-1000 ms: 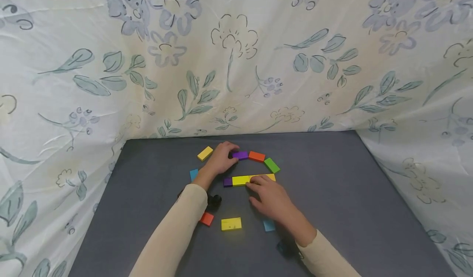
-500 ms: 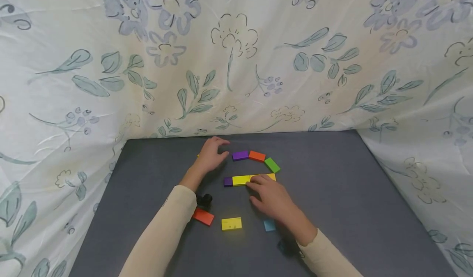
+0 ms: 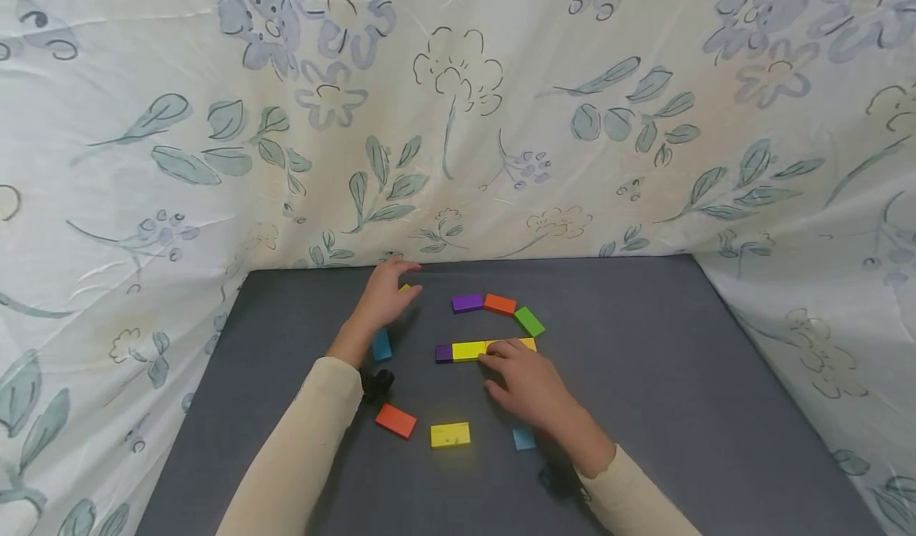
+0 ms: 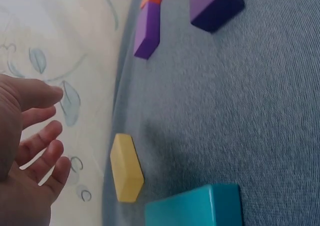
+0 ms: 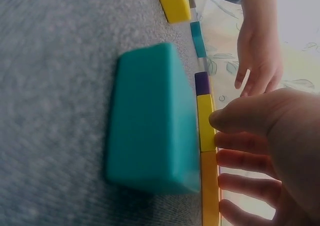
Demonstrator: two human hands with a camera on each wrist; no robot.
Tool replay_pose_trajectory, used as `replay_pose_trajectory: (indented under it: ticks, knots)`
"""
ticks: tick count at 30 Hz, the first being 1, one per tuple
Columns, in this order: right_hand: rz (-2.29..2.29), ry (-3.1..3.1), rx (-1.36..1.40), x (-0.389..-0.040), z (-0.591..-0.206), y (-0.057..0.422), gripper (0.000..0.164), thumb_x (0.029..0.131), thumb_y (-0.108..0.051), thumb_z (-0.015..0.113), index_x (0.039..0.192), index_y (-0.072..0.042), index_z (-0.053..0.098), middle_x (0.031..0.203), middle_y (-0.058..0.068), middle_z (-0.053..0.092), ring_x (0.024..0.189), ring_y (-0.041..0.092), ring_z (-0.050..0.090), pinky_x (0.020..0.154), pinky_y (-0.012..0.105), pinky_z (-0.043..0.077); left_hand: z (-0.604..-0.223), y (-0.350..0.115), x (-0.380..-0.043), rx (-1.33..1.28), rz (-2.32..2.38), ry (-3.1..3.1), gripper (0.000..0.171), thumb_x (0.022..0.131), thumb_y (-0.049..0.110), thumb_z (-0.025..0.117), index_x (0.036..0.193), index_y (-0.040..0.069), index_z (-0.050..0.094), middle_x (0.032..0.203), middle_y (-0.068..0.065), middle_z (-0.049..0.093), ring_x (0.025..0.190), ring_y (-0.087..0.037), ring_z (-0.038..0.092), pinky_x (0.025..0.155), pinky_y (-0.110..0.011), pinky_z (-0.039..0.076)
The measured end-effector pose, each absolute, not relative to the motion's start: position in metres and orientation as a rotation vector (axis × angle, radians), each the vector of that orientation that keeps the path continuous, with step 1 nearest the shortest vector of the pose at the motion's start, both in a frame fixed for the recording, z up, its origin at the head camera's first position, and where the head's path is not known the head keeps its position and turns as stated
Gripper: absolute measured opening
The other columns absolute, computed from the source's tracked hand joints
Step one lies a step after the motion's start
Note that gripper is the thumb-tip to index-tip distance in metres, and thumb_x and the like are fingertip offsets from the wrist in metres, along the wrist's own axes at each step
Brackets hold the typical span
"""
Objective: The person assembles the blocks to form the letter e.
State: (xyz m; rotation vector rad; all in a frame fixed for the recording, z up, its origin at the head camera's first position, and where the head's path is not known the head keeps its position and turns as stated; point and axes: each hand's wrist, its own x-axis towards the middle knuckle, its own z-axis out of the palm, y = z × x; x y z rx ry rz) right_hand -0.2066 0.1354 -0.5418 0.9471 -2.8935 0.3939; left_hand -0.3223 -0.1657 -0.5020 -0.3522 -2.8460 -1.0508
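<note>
Left side: your left hand hangs near the far left of the dark grey table, grip slack, thumb and fingers apart, nothing held. Nearest to it is the tan block, lying on the table and mostly hidden behind the hand as you see it from the head; the left wrist view shows your fingers clear of it. The far teal block lies just beside your left wrist.

Right side: your right hand is at a straight row of blocks, grip not closed on anything, fingers extended, thumb apart. Fingertips reach the yellow block and the amber block; whether they press or only hover, you cannot tell. The row reads, from the left, dark purple block, yellow, amber, end to end. The near teal block is partly covered by your right hand.

Beyond the row you have a curve of three: violet block, orange block at its right end, then the green block, set aslant. On your side of the row lie the red block, askew, and the near yellow block, with a gap between them
</note>
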Motion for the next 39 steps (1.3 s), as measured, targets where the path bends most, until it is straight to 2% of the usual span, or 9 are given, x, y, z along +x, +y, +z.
replay_pose_trajectory:
  ticks: [8,14,21,29,39]
  knots:
    - [0.421,-2.894,0.939,-0.206,-0.542,0.137,0.043,0.097,-0.030,0.084,0.137,-0.015,0.077,0.139,0.003,0.067,0.132,0.024,0.059,0.103,0.047,0.057,-0.509,-0.176,-0.319,-0.353,-1.068,-2.859,0.045,0.104,0.011,0.071,0.146,-0.003,0.064,0.156,-0.028,0.050,0.148,-0.049,0.041,0.121,-0.063,0.034]
    - [0.433,-2.890,0.939,-0.205,-0.542,0.137,0.042,0.097,-0.029,0.084,0.136,-0.014,0.078,0.138,0.003,0.068,0.131,0.024,0.059,0.102,0.047,0.058,-0.521,-0.185,-0.319,-0.270,-1.005,-2.921,0.047,0.103,0.010,0.071,0.147,-0.005,0.062,0.148,-0.029,0.054,0.140,-0.048,0.048,0.115,-0.062,0.042]
    - [0.452,-2.891,0.946,-0.204,-0.540,0.137,0.042,0.096,-0.027,0.084,0.135,-0.013,0.078,0.137,0.003,0.068,0.129,0.025,0.060,0.102,0.047,0.057,-0.534,-0.193,-0.320,-0.200,-1.007,-2.961,0.050,0.103,0.012,0.074,0.148,-0.003,0.061,0.148,-0.027,0.055,0.137,-0.046,0.051,0.113,-0.059,0.044]
    - [0.437,-2.881,0.959,-0.204,-0.539,0.137,0.042,0.097,-0.027,0.084,0.135,-0.013,0.078,0.137,0.004,0.068,0.129,0.025,0.060,0.101,0.047,0.058,-0.540,-0.191,-0.319,-0.184,-1.003,-2.981,0.049,0.102,0.012,0.075,0.147,-0.005,0.062,0.141,-0.027,0.057,0.125,-0.042,0.059,0.105,-0.055,0.051]
    - [0.450,-2.863,0.966,-0.204,-0.541,0.140,0.042,0.098,-0.027,0.083,0.137,-0.014,0.077,0.138,0.002,0.068,0.128,0.024,0.060,0.100,0.046,0.058,-0.539,-0.186,-0.319,-0.164,-0.966,-3.012,0.047,0.102,0.010,0.073,0.145,-0.006,0.063,0.135,-0.024,0.061,0.116,-0.038,0.062,0.101,-0.053,0.052]
